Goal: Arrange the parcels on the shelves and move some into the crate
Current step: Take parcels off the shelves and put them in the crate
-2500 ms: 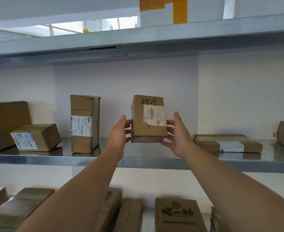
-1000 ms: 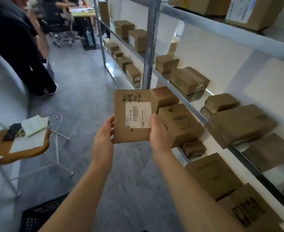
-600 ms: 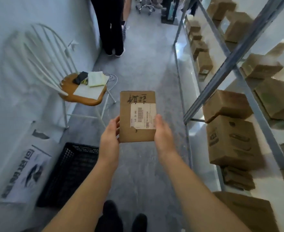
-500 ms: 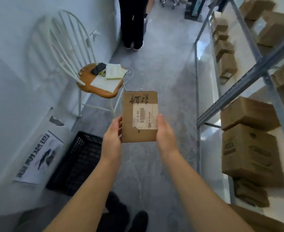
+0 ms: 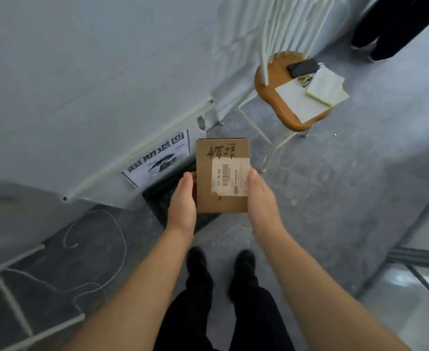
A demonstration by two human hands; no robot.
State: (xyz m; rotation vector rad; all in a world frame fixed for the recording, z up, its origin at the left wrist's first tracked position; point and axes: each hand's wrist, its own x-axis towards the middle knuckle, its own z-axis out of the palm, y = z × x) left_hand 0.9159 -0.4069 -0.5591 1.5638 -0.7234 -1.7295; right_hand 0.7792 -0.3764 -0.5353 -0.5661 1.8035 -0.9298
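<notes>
left hand (image 5: 183, 201) and right hand (image 5: 260, 201) clasp parcel (image 5: 208, 188), long axis pointing forward

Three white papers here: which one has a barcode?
The label stuck on the brown parcel being held. The wall poster bears large black characters instead, and the sheet on the chair looks blank.

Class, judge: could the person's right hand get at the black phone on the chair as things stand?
Probably not at once. The right hand holds the parcel with the left hand. Nothing blocks the way to the phone, but the chair looks beyond arm's reach.
</notes>
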